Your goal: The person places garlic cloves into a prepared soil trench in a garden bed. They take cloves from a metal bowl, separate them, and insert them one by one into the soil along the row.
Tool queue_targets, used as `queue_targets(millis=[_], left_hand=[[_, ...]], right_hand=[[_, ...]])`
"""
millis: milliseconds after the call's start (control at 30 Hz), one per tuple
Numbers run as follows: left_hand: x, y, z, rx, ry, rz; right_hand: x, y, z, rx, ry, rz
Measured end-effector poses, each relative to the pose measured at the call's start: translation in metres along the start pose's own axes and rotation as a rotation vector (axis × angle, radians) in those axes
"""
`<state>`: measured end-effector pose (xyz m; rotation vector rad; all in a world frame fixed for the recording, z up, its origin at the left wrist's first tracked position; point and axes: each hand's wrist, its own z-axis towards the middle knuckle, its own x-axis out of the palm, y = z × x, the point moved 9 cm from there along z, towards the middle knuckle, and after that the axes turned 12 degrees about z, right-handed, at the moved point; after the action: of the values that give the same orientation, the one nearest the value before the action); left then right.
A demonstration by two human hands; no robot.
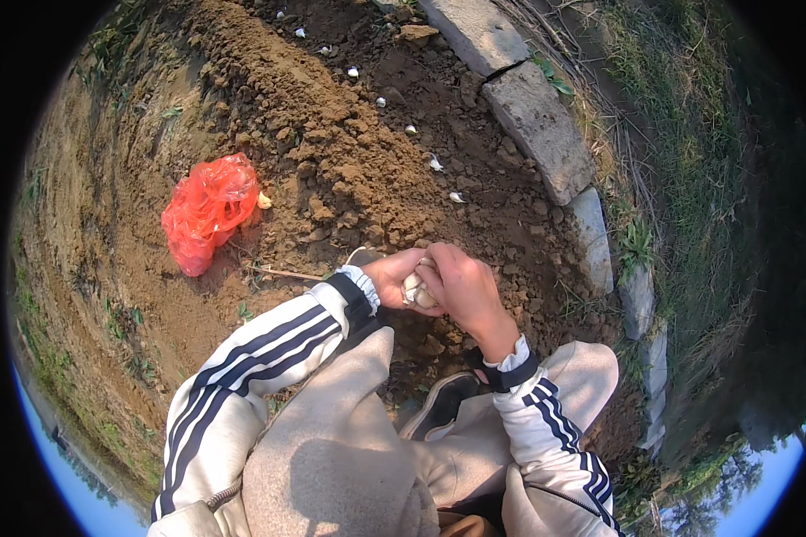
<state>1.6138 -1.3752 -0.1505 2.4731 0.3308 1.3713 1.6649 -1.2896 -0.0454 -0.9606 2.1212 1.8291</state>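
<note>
Several garlic cloves [419, 291] lie clustered in my left hand [394, 276], whose fingers curl around them from the left. My right hand [467, 285] meets it from the right, its fingers closed on the top of the garlic. Both hands are together above the dark soil, in front of my knees. Beyond them a row of white garlic cloves [457, 197] sits spaced out along a shallow furrow [443, 101], running up and to the left. A crumpled red plastic bag [211, 208] rests on the ground to the left, with a pale piece [264, 201] beside it.
A ridge of loose brown soil [322, 127] runs left of the furrow. Flat stone blocks [544, 131] edge the bed on the right, with grass [678, 134] past them. A thin stick [285, 273] lies left of my hands. My dark shoe [443, 403] is below them.
</note>
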Motion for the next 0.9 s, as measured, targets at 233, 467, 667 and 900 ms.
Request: queue_targets(millis=[233, 467, 667, 900], left_hand=[[-0.002, 0.0, 0.005, 0.002, -0.089, 0.086], [0.016, -0.035, -0.017, 0.177, 0.018, 0.082], [0.007, -0.069, -0.042, 0.404, -0.04, 0.114], [0.007, -0.077, -0.054, 0.456, -0.028, 0.088]], right_hand=[[-0.015, -0.035, -0.023, 0.265, -0.127, 0.576], [-0.042, -0.146, -0.05, 0.734, -0.436, 0.971], [-0.006, -0.186, -0.044, 0.741, -0.491, 1.131], [0.011, -0.199, -0.032, 0.691, -0.501, 1.022]])
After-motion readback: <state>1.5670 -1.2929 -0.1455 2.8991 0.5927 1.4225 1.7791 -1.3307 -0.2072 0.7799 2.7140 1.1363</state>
